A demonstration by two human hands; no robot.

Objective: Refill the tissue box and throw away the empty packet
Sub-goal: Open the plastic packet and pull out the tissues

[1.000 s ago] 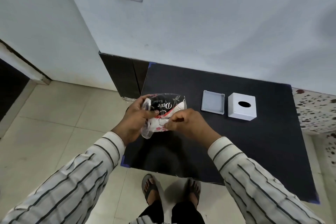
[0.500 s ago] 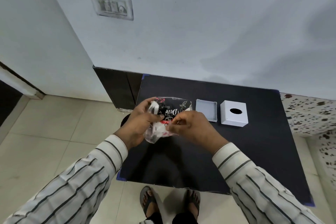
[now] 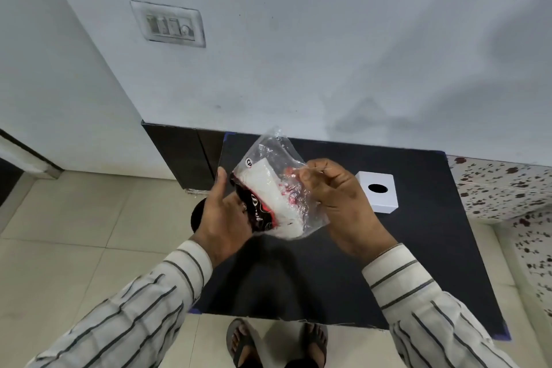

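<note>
1. Cradling the lower, printed end of the tissue packet point(image 3: 274, 197), the left hand point(image 3: 222, 212) sits at the left, fingers curled under the packet and thumb raised beside its edge.
2. Held up between both hands above the black table point(image 3: 418, 263), the packet looks light, soft and crinkly; its clear film is likely slippery, so a pinch on the loose film near the open end should hold better than a squeeze on the white tissue stack inside.
3. Pinching that film at the packet's right side, the right hand point(image 3: 334, 188) has its fingertips closed tight.
4. Standing on the table just beyond the right hand, the white tissue box point(image 3: 378, 196) waits, opening up.
</note>
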